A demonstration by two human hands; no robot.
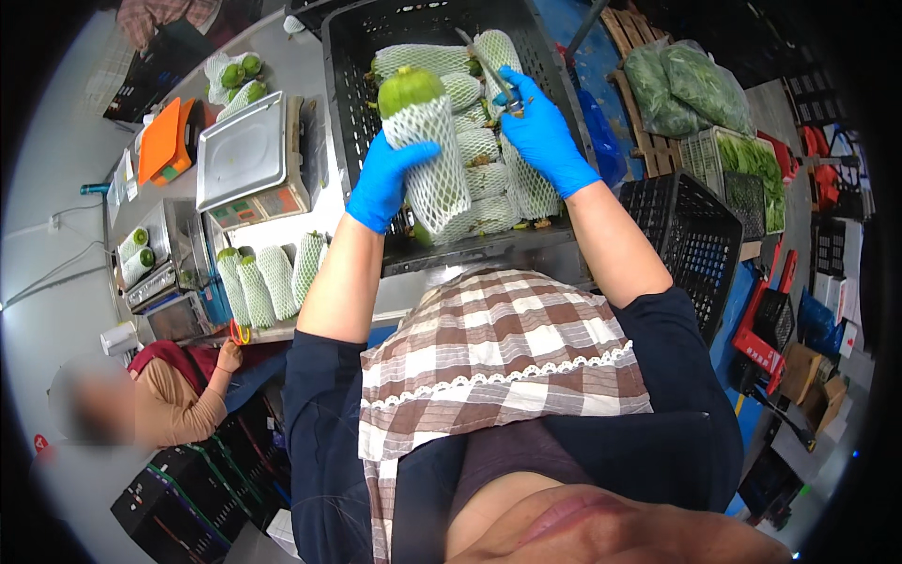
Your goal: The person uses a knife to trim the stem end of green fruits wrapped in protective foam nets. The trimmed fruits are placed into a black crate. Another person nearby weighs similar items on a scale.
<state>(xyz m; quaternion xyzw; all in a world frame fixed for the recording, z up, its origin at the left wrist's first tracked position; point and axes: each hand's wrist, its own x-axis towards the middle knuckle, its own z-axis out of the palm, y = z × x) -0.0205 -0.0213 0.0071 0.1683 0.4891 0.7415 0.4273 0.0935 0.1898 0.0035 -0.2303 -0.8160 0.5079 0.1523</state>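
Note:
My left hand, in a blue glove, is closed around a green gourd. A white foam net sleeve covers the gourd except for its stem end, which points away from me. Beside it, my right hand, also gloved in blue, grips metal scissors with the blades pointing far left; its fingers partly hide the handles. Both hands are over a black plastic crate, where several netted gourds lie packed together.
To the left are a scale, an orange device and a row of netted gourds. A co-worker at lower left holds yellow-and-red-handled scissors. An empty black crate and bagged greens are at right.

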